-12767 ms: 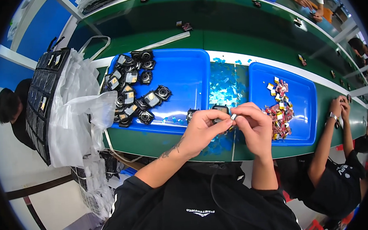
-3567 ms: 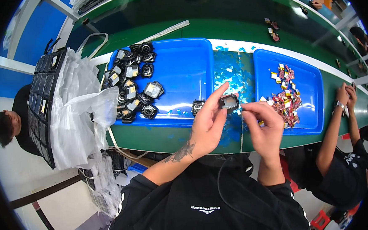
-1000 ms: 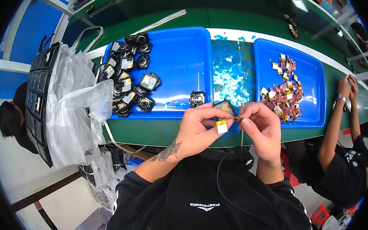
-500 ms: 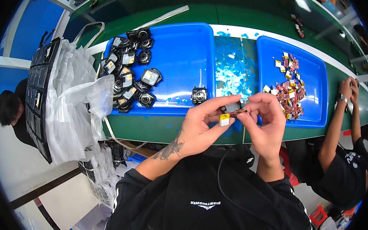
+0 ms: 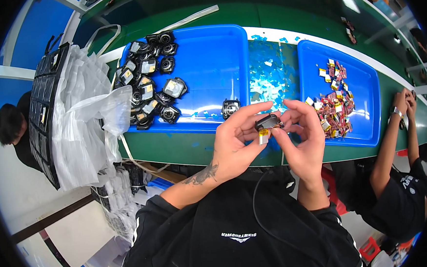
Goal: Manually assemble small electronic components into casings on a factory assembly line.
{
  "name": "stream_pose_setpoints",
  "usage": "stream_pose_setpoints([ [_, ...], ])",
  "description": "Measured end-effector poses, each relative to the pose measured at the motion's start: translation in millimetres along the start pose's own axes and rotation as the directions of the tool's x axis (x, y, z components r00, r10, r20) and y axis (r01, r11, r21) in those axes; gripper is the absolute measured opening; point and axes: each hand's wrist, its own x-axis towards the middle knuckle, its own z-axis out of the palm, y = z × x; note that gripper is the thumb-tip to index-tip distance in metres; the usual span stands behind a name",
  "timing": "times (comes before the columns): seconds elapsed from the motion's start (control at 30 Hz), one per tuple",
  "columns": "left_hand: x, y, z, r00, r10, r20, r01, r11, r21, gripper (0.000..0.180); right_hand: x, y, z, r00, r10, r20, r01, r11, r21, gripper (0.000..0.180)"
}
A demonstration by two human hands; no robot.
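Observation:
Between my two hands is a small black watch case (image 5: 267, 122), tilted, with a white-and-yellow battery (image 5: 263, 137) hanging below it. My left hand (image 5: 237, 139) grips the case from the left, its thumb beside the battery. From the right, the fingers of my right hand (image 5: 303, 139) close on the case's other end. A single watch case (image 5: 231, 108) lies just beyond my left hand, in the left blue tray (image 5: 205, 70). Several more watch cases (image 5: 148, 66) are heaped at that tray's left side. Small red circuit boards with batteries (image 5: 336, 109) fill part of the right blue tray (image 5: 367, 124).
Blue film scraps (image 5: 269, 78) litter the green bench between the trays. Stacked black trays (image 5: 46, 114) with translucent plastic sheets (image 5: 83, 117) stand at the left. At the right, a co-worker's hands (image 5: 405, 104) are over the bench. A white strap (image 5: 187, 18) lies behind the left tray.
The watch case has been turned so its smooth black side shows, and the circuit board end is now mostly covered. Both hands have shifted slightly, with my right fingers lifting away from the left fingertips.

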Motion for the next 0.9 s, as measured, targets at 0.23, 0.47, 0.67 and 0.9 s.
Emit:
stream_pose_setpoints([
  [0.23, -2, -3, 5, 0.988, -0.135, -0.075, 0.106, 0.947, -0.304, 0.043, -3, 5, 0, 0.997, 0.071, -0.008, -0.070, 0.988, 0.137, 0.043],
  [0.47, 2, -2, -2, 0.990, -0.139, -0.035, 0.127, 0.964, -0.232, 0.039, 3, -1, 1, 0.990, 0.141, 0.022, -0.142, 0.981, 0.129, 0.038],
  [0.67, 0, -1, 4, 0.987, -0.155, -0.049, 0.144, 0.973, -0.181, 0.044, 3, 3, -1, 0.995, 0.103, 0.014, -0.104, 0.988, 0.114, 0.034],
  [0.9, -4, -6, 8, 0.997, -0.038, -0.064, 0.032, 0.994, -0.102, 0.043, 4, 1, -5, 0.981, 0.167, 0.094, -0.184, 0.962, 0.204, 0.032],
])
